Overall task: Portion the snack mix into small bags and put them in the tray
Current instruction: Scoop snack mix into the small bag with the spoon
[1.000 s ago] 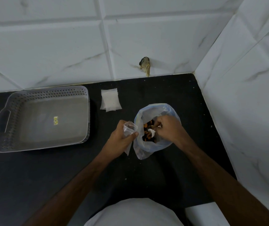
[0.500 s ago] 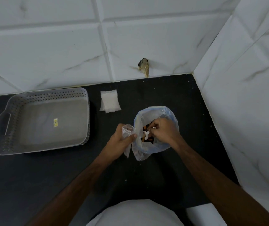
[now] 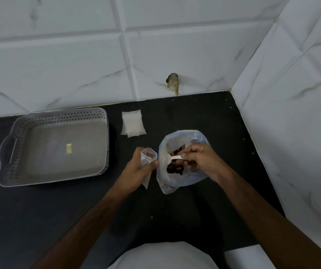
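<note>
A large clear bag [image 3: 183, 179] with a bluish rim stands open on the black counter, dark and orange snack mix [image 3: 175, 167] inside. My right hand [image 3: 200, 160] pinches a small white spoon [image 3: 175, 157] over the bag's mouth, its bowl pointing left. Just left of the bag, my left hand [image 3: 136, 169] grips a small clear bag [image 3: 147, 158] with its mouth held open and upward. The grey perforated tray [image 3: 19, 133] sits at the left with nothing in it but a small yellow sticker.
A short stack of flat small bags [image 3: 133, 123] lies behind the hands, near the wall. White tiled walls close the counter at the back and right. The counter's front edge [image 3: 239, 247] runs near my body.
My right hand has lifted out of the large bag with the white spoon, which now lies level over the bag's mouth. The left hand keeps the small bag in the same place.
</note>
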`<action>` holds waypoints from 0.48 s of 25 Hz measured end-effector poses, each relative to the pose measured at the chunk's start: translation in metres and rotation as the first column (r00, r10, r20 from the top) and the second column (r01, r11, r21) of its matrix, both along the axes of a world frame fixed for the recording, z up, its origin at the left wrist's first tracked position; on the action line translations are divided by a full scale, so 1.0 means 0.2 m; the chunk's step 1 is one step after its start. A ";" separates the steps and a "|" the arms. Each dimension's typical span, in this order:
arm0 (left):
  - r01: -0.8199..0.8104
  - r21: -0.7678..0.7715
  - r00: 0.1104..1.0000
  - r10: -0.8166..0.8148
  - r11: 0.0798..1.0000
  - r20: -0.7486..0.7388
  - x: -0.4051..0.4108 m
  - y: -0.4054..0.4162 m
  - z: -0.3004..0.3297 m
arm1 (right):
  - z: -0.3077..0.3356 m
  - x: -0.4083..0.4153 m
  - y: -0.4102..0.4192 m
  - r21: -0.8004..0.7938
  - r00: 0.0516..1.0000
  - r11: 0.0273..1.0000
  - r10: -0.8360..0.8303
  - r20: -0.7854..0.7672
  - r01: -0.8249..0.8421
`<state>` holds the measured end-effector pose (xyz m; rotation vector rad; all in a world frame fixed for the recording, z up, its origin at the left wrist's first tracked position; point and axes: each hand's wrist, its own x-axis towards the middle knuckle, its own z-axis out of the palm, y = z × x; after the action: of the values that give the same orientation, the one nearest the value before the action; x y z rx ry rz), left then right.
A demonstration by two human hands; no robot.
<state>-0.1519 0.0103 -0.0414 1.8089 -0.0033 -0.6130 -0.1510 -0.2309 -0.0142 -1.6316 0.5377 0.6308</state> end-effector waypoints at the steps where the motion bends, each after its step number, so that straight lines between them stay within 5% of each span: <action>1: -0.002 -0.012 1.000 0.002 1.000 0.003 0.00 0.00 0.01 | 0.01 -0.01 -0.02 0.026 1.000 1.000 -0.010 -0.001 0.010; 9: 0.033 0.035 0.980 -0.039 0.999 0.193 -0.01 -0.05 0.07 | 0.14 -0.11 -0.17 0.064 0.992 0.996 -0.070 0.104 0.063; 12: 0.045 0.050 0.977 -0.054 0.998 0.206 0.00 -0.05 0.06 | 0.15 -0.11 -0.15 -0.257 0.971 0.964 0.128 0.202 -0.074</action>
<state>-0.1521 -0.0004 -0.0292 1.9139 -0.1772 -0.4596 -0.1739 -0.2618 0.0149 -1.9479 0.3843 0.4644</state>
